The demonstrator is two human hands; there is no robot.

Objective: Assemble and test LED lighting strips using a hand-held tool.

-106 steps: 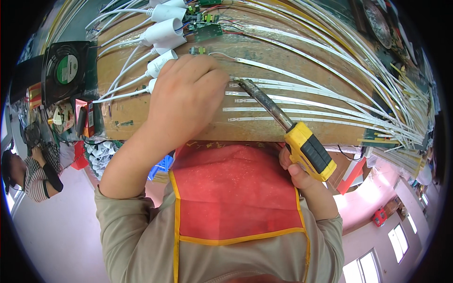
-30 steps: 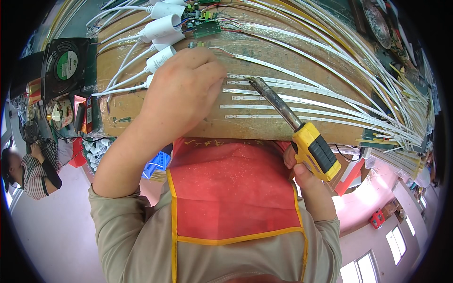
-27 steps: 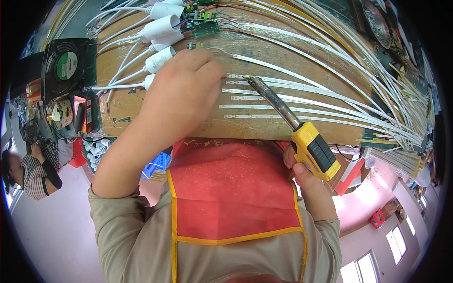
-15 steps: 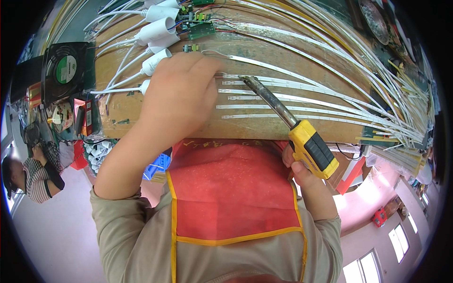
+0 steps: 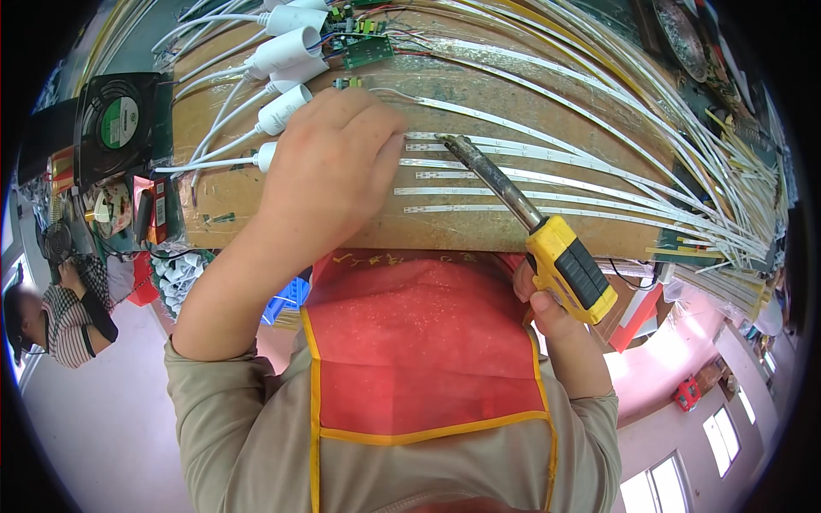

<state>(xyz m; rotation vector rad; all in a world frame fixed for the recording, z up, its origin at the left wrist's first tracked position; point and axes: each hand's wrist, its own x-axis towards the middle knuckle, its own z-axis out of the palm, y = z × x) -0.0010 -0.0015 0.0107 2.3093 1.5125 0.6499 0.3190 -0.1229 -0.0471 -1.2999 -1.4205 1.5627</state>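
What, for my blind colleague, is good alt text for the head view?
A person's right hand holds a yellow-and-black soldering iron, its tip over thin white strips on a brown board. The left hand curls beside white plastic cylinders; whatever it grips is hidden.

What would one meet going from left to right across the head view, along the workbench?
Black cooling fan → lowest white cable → white cylindrical housing → left hand → soldering iron with yellow-and-black handle → bunched far-right ends of the LED strips.
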